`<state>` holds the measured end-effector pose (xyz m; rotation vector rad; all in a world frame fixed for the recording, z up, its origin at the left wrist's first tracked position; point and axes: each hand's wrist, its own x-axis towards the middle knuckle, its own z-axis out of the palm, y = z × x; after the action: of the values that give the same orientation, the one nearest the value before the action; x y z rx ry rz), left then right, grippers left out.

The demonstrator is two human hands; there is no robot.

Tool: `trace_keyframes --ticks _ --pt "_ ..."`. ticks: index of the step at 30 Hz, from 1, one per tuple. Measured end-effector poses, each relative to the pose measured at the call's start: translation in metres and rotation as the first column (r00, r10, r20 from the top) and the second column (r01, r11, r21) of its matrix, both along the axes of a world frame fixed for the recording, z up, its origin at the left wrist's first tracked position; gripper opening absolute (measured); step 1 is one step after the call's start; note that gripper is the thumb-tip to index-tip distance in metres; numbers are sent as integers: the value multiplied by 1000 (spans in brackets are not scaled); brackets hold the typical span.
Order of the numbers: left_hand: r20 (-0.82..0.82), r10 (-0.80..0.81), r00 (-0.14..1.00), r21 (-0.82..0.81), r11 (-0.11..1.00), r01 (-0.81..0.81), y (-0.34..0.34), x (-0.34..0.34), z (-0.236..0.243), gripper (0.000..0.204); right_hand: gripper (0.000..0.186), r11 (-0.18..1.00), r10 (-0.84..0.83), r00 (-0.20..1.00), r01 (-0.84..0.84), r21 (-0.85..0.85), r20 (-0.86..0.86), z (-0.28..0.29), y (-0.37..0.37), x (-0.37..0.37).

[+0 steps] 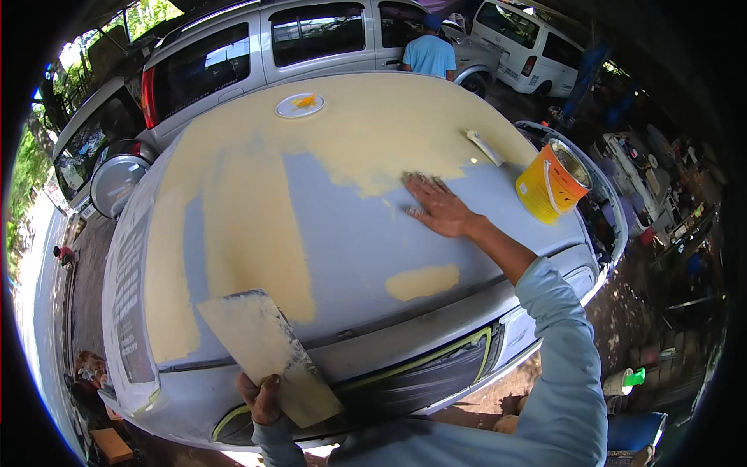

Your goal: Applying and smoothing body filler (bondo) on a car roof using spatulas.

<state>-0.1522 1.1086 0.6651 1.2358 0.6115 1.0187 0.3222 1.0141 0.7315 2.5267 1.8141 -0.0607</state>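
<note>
My left hand grips the lower end of a flat rectangular putty board, its face smeared pale yellow with dark scuffs along one side. Fingers apart, my right hand lies palm down on the car roof and holds nothing that I can see. Pale yellow filler covers much of this grey roof in wide patches, and my fingertips rest by the edge of one. To the right of that hand lies a putty knife with a light handle. A yellow and orange can with a wire handle stands beside it.
A round white lid with an orange-yellow dab sits on the roof's far side. Beyond stands a silver SUV, with a person in a blue shirt near it. A white van is behind; clutter fills the right.
</note>
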Motion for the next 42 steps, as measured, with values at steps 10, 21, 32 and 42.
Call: trace_keyframes --ticks 10,21,32,42 --pt "7 -29 1000 97 995 28 2 3 -1 22 79 834 -532 846 530 155 -34 -15 -75 56" --pt "76 -44 996 -42 998 47 4 4 6 21 76 890 -431 902 429 153 -23 -6 -45 42" --pt "-220 -709 669 2 686 728 -38 159 95 23 26 672 462 62 626 395 -885 13 -102 -141" --pt "-61 -791 609 -130 611 781 -84 200 65 16 17 338 437 63 913 228 -897 9 -139 -43"
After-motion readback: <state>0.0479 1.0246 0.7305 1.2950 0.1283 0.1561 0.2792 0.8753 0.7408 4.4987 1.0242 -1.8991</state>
